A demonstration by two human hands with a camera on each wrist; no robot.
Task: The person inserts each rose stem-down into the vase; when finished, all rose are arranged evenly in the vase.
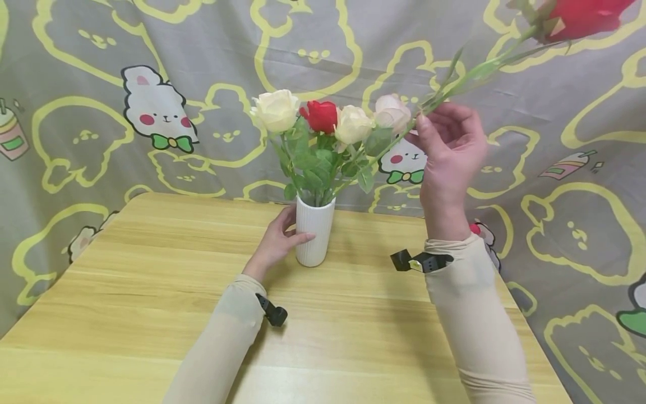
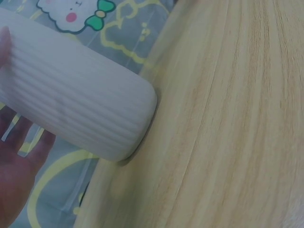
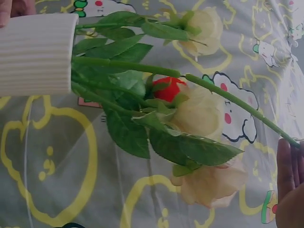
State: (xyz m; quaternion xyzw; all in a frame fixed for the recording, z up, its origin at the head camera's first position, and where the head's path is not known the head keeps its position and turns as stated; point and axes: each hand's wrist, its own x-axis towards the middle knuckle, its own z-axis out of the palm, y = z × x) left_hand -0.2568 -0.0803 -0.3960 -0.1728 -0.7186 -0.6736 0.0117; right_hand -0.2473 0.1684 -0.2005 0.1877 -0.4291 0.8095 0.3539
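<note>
A white ribbed vase (image 1: 315, 238) stands upright on the wooden table. My left hand (image 1: 275, 241) holds it from the left, thumb across the front and fingers partly hidden behind it. Between the thumb and fingers of my right hand (image 1: 451, 151) is the stem of a long red rose (image 1: 585, 19), whose bloom leans up to the right, partly out of frame. In the right wrist view its green stem (image 3: 228, 97) slants down into the vase's mouth. Also standing in the vase are cream roses (image 1: 277, 110), a smaller red rose (image 1: 321, 116) and a pale pink rose (image 1: 392, 113).
The wooden table (image 1: 151, 269) ends shortly behind the vase. Beyond it hangs a grey curtain (image 1: 222, 56) with yellow cartoon outlines, which also runs along both sides. Each wrist wears a small black camera.
</note>
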